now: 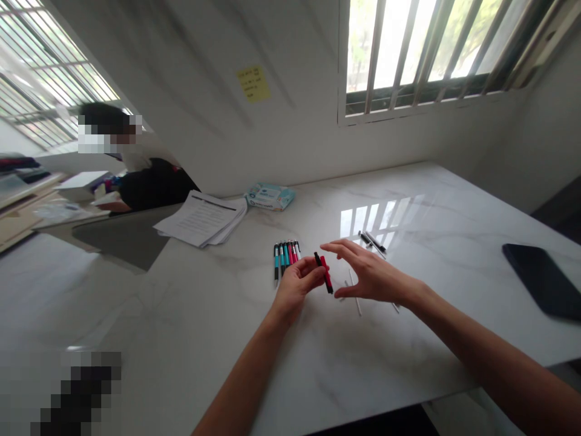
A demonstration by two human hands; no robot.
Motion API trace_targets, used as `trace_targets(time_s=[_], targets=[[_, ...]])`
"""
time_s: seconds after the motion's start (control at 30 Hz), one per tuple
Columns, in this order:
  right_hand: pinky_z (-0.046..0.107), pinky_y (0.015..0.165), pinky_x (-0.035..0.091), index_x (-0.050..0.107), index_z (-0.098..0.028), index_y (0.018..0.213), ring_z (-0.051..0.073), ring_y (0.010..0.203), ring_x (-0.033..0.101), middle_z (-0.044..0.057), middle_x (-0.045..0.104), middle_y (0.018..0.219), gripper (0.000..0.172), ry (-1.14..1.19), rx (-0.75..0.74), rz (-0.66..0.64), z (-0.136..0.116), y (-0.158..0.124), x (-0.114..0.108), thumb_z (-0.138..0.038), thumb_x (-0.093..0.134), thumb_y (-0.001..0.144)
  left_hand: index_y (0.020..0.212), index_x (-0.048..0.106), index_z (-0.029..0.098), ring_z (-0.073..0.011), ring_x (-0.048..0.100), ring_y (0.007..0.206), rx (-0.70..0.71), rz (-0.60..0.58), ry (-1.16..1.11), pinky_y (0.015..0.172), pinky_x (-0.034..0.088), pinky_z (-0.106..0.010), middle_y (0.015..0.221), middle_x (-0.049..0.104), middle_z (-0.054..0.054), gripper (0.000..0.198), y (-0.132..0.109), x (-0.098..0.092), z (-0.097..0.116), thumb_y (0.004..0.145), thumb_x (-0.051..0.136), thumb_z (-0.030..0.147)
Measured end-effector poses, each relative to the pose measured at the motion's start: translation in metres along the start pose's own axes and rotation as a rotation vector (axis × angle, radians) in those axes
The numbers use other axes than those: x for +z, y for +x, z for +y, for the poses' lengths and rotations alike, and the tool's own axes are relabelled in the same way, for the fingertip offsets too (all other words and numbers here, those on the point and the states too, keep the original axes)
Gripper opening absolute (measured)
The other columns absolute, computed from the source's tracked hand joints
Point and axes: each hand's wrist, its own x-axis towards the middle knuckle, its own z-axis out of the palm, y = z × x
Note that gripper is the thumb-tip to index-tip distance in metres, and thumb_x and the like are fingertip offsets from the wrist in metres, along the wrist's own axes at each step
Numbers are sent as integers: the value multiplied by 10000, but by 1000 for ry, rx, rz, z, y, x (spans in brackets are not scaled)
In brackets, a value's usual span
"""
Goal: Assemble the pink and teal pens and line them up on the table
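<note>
My left hand (pixel 295 283) is closed around red and black pen parts (pixel 326 277), pinched side by side between thumb and fingers. Just to the right, my right hand (pixel 373 272) is open, thumb and fingers spread apart with nothing between them. Behind the left hand lies a row of several pens (pixel 282 257), teal, red and white with black grips, partly hidden by the hand. Beyond the right hand are small black and silver pen parts (pixel 374 241). Thin white sticks, which look like pen refills (pixel 356 298), lie partly under the right hand.
A pack of wipes (pixel 271 197) and a stack of printed papers (pixel 204 218) lie at the back of the marble-patterned table (pixel 181 363). A dark phone or tablet (pixel 544 280) rests on the right. Another person (pixel 149 181) sits at a table to the left.
</note>
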Motion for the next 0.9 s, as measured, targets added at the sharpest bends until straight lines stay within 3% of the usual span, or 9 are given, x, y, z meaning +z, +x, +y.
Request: trace_targets(time_s=[0.1,0.17,0.23,0.37,0.43,0.57,0.73,0.8,0.9], targets=[[415,945,532,702,-264,1231,269,1102,638,79,693,1202,369,-61,40,-137,12,0,-4,-315,792,877,966,741,170,-168,694,880,108,73,29,861,555,-308,962,756,-46,375,2,-4,4,680,924,329],[382,883,523,776,-257,1056,254,1019,652,55,737,1034,163,-80,39,-282,17,0,-2,-283,773,895,938,735,176,-164,694,877,177,92,64,858,546,-292,948,763,-39,352,3,-6,6,672,927,305],[359,860,509,799,-251,1007,247,994,655,50,751,975,125,-68,46,-362,18,1,2,-250,782,883,915,737,178,-156,693,854,221,91,94,854,541,-282,934,769,-33,324,3,-5,8,674,922,290],[330,839,497,808,-229,934,236,968,661,50,761,913,81,-32,52,-382,15,3,10,-189,770,875,924,774,176,-165,696,841,213,77,144,845,547,-287,932,780,-43,292,2,-3,9,691,902,297],[318,809,502,794,-220,928,216,915,675,47,766,913,78,-7,55,-312,15,2,10,-181,734,895,927,792,172,-179,702,851,202,75,173,847,551,-294,925,785,-52,292,1,-3,9,692,898,308],[288,739,528,767,-224,987,165,787,701,20,776,880,110,124,139,-28,19,3,8,-231,662,954,945,811,169,-207,719,875,203,78,265,867,564,-316,933,797,-68,315,0,-2,9,692,899,334],[313,788,581,784,-248,991,182,855,731,20,793,950,113,304,147,305,18,6,6,-313,711,934,975,816,169,-226,733,861,165,28,383,804,573,-312,932,806,-82,306,-2,0,9,722,868,333],[325,818,597,795,-256,1004,195,906,738,25,795,987,128,388,156,355,17,7,7,-328,726,923,982,816,169,-226,732,841,154,4,417,761,570,-302,925,804,-83,300,-2,0,8,731,857,329],[343,850,614,804,-253,1024,206,930,745,34,796,996,161,481,160,332,16,7,10,-345,738,909,984,819,172,-218,726,819,155,-29,449,736,564,-291,920,802,-82,290,-2,0,6,742,848,328]])
